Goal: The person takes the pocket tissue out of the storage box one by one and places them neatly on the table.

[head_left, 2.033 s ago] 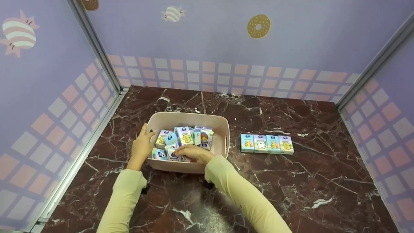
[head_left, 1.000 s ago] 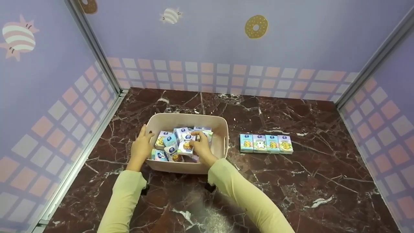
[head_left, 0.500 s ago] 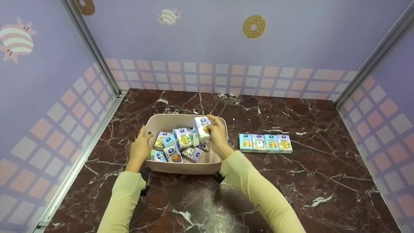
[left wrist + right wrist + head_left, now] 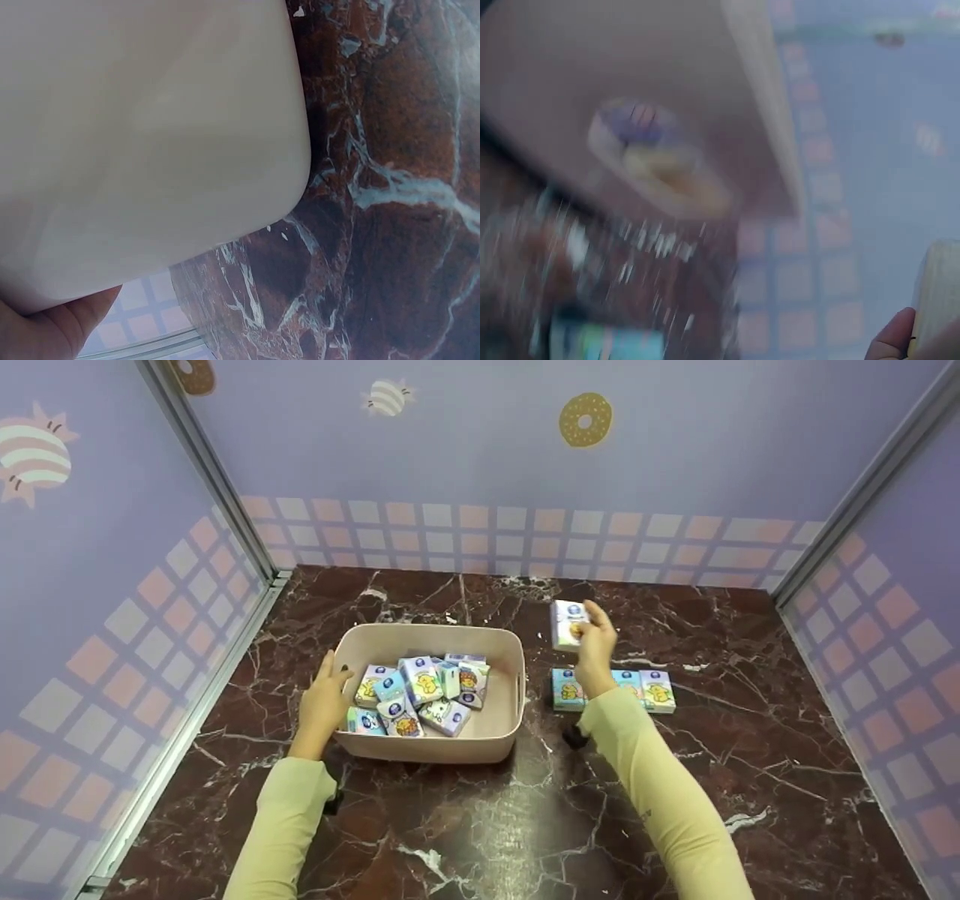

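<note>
A beige plastic bin (image 4: 427, 748) stands on the dark marbled surface, with a jumble of small cartoon-printed pocket tissue packs (image 4: 424, 679) inside. My left hand (image 4: 322, 709) grips the bin's left rim; in the left wrist view, a digit (image 4: 82, 315) lies against the pale bin wall (image 4: 187, 150). My right hand (image 4: 598, 652) pinches a white and purple tissue pack (image 4: 566, 624) by its right side, above a row of tissue packs (image 4: 658, 690) to the right of the bin. That hand and wrist partly hide the row. The right wrist view is blurred, with the held pack's edge (image 4: 939, 292) at lower right.
Lilac panels (image 4: 480, 442) with printed sweets and checks enclose the surface at the back and both sides. Metal strips (image 4: 217, 472) run along their corners. The marbled surface (image 4: 465, 825) extends in front of the bin.
My right hand has picked a tissue pack out of the bin and carried it right, past the bin's right rim to above the row. My left hand has stayed on the left rim.
</note>
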The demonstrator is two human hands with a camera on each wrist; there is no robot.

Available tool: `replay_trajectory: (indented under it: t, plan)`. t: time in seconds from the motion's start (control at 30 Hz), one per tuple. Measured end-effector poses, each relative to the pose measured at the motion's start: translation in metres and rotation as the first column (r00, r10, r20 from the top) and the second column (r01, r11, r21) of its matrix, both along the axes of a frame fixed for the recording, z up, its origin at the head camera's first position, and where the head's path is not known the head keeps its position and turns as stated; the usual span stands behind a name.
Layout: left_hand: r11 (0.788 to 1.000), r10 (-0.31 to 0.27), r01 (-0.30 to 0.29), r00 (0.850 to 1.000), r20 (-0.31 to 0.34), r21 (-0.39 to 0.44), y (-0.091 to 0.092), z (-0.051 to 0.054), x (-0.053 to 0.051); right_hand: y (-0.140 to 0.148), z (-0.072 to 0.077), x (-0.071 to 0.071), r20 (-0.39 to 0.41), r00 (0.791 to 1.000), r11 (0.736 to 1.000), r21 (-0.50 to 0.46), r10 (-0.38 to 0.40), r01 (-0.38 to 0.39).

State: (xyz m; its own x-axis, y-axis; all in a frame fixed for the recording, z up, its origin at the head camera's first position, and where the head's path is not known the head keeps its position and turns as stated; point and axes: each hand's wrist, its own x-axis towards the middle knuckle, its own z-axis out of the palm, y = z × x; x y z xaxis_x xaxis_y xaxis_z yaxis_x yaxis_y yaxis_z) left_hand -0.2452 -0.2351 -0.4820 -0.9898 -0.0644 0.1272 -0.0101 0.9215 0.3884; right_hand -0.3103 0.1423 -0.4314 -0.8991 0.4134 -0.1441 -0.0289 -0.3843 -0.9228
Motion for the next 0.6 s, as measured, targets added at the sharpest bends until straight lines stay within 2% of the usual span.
replay_trajectory:
  t: [0.2, 0.4, 0.53, 0.6]
  plan:
    - [1.000, -0.011, 0.010, 0.999, -0.039, -0.011, -0.001, -0.001, 0.000, 0.047, -0.024, -0.009, 0.000, 0.993, 0.990, 0.077, -0.119, 0.118]
    - [1.000, -0.011, 0.010, 0.999, -0.049, -0.012, -0.001, -0.001, 0.000, 0.087, -0.046, -0.011, -0.022, 0.984, 0.972, 0.157, -0.175, 0.176]
    - [1.000, -0.009, 0.009, 0.999, -0.040, -0.006, 0.000, 0.000, 0.000, 0.112, -0.058, -0.009, 0.010, 0.979, 0.949, 0.245, -0.206, 0.197]
    - [1.000, -0.008, 0.008, 0.999, -0.032, -0.002, 0.000, 0.000, 0.000, 0.124, -0.064, -0.007, 0.034, 0.972, 0.925, 0.316, -0.234, 0.211]
